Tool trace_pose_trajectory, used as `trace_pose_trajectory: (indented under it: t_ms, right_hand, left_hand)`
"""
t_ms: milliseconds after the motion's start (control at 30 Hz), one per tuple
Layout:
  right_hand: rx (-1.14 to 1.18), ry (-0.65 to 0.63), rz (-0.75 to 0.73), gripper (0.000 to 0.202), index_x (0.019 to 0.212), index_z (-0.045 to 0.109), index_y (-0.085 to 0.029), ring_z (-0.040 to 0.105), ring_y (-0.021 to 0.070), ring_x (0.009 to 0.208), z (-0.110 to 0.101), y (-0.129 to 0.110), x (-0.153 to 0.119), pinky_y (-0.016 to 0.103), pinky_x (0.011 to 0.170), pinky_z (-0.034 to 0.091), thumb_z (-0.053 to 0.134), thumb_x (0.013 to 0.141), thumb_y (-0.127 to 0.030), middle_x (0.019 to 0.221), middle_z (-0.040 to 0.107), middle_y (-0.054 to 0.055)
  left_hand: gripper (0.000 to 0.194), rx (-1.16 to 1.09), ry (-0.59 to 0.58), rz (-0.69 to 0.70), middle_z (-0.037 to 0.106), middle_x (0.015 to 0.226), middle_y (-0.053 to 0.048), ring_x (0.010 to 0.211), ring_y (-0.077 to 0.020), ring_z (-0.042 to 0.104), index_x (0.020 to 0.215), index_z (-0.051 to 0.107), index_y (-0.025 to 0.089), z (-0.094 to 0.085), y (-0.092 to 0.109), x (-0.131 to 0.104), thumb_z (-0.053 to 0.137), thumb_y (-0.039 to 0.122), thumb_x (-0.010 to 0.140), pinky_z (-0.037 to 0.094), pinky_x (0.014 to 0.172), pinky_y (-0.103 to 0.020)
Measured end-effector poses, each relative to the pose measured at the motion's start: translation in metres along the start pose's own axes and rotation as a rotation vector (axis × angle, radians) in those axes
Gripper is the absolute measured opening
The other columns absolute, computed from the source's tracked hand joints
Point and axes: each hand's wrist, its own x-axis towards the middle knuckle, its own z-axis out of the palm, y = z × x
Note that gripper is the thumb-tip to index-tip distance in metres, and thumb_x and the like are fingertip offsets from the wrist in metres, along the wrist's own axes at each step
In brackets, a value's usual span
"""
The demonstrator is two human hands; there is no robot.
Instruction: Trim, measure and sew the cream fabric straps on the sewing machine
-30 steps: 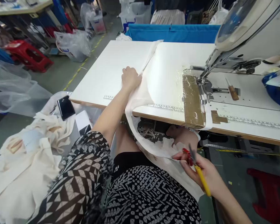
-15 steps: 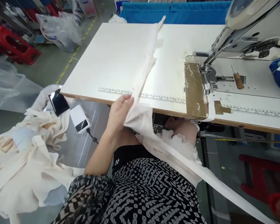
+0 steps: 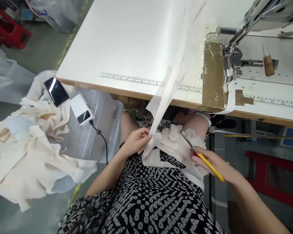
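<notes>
My left hand [image 3: 137,142] pinches a white fabric strip [image 3: 166,92] in front of my lap. From there the strip runs up over the table edge and along the tabletop, while its lower part folds down onto my lap. My right hand [image 3: 208,161] grips yellow-handled scissors [image 3: 208,165], seen edge-on, with the metal blades pointing up and left. Below the blade tips, ruffled white fabric pieces [image 3: 172,138] lie across my thighs. The scissors' tips are to the right of my left hand, apart from the held strip.
The sewing machine [image 3: 263,16] stands at right on the white table [image 3: 127,39]; a wooden-handled awl [image 3: 268,64] lies beside it. At left, a clear plastic bin [image 3: 100,107] bears cream fabric [image 3: 26,159], a phone [image 3: 56,91] and a white power bank [image 3: 81,109]. A red stool [image 3: 275,178] is at right.
My left hand has drawn the strip down from the table edge toward my lap. My right hand has come into clear view holding scissors. The view has tilted down.
</notes>
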Motion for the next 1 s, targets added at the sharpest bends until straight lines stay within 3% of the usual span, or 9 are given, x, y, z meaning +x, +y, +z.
trace_pose_trajectory:
  t_ms: [67, 133, 233, 300, 367, 700, 1000]
  right_hand:
    - [0.008, -0.189, -0.034, 0.051, 0.081, 0.05, -0.021, 0.044, 0.0154, 0.059, 0.003, -0.02, 0.04, 0.028, 0.053, 0.036, 0.057, 0.088, -0.072, 0.069, 0.049, -0.002]
    - [-0.017, -0.285, -0.062, 0.053, 0.076, 0.045, -0.022, 0.041, 0.0148, 0.06, 0.002, -0.039, 0.07, 0.028, 0.055, 0.034, 0.055, 0.088, -0.073, 0.068, 0.046, -0.003]
    - [-0.043, -0.342, -0.078, 0.056, 0.073, 0.043, -0.022, 0.04, 0.0144, 0.06, -0.003, -0.059, 0.092, 0.028, 0.055, 0.031, 0.05, 0.09, -0.074, 0.067, 0.043, -0.003]
    - [-0.041, -0.369, -0.084, 0.057, 0.072, 0.043, -0.022, 0.039, 0.0141, 0.059, -0.005, -0.068, 0.097, 0.027, 0.053, 0.03, 0.048, 0.089, -0.076, 0.066, 0.041, -0.003]
    - [-0.042, -0.382, -0.088, 0.058, 0.071, 0.042, -0.022, 0.036, 0.0134, 0.058, -0.006, -0.074, 0.098, 0.027, 0.052, 0.028, 0.048, 0.088, -0.077, 0.065, 0.039, -0.003]
    - [-0.143, -0.412, -0.095, 0.066, 0.065, 0.038, -0.022, 0.032, 0.0124, 0.055, -0.007, -0.088, 0.106, 0.026, 0.051, 0.027, 0.041, 0.082, -0.086, 0.06, 0.034, -0.004]
    - [-0.566, -0.198, -0.137, 0.069, 0.063, 0.034, -0.023, 0.034, 0.0135, 0.049, -0.006, -0.095, 0.106, 0.03, 0.052, 0.022, 0.022, 0.084, -0.088, 0.054, 0.042, 0.0]
  left_hand:
    - [0.042, -0.002, -0.04, -0.001, 0.046, 0.048, 0.01, 0.028, -0.0035, 0.031, 0.09, 0.054, 0.018, -0.001, 0.006, -0.003, 0.066, 0.058, 0.084, 0.016, 0.033, -0.017]
    - [0.041, -0.022, -0.055, -0.014, 0.049, 0.047, 0.009, 0.029, -0.0049, 0.037, 0.092, 0.054, 0.018, -0.002, 0.01, -0.004, 0.067, 0.056, 0.085, 0.021, 0.033, -0.016]
    - [0.048, -0.109, -0.056, -0.046, 0.065, 0.062, 0.001, 0.047, -0.0129, 0.062, 0.094, 0.055, 0.017, -0.004, 0.014, -0.003, 0.074, 0.057, 0.078, 0.043, 0.043, -0.018]
    - [0.052, -0.154, -0.032, -0.054, 0.071, 0.078, -0.006, 0.068, -0.0194, 0.072, 0.092, 0.056, 0.015, -0.003, 0.015, -0.001, 0.079, 0.058, 0.072, 0.055, 0.056, -0.022]
    - [0.053, -0.177, -0.002, -0.059, 0.071, 0.083, -0.007, 0.077, -0.0225, 0.074, 0.09, 0.057, 0.015, -0.002, 0.015, 0.0, 0.081, 0.058, 0.07, 0.059, 0.064, -0.025]
    - [0.055, -0.235, 0.025, -0.086, 0.073, 0.078, -0.009, 0.074, -0.0224, 0.074, 0.089, 0.062, 0.012, 0.003, 0.006, 0.005, 0.083, 0.058, 0.068, 0.06, 0.066, -0.025]
    - [0.054, -0.219, 0.026, -0.105, 0.074, 0.072, -0.009, 0.069, -0.0208, 0.074, 0.085, 0.063, 0.013, 0.002, 0.005, 0.005, 0.082, 0.06, 0.068, 0.058, 0.065, -0.024]
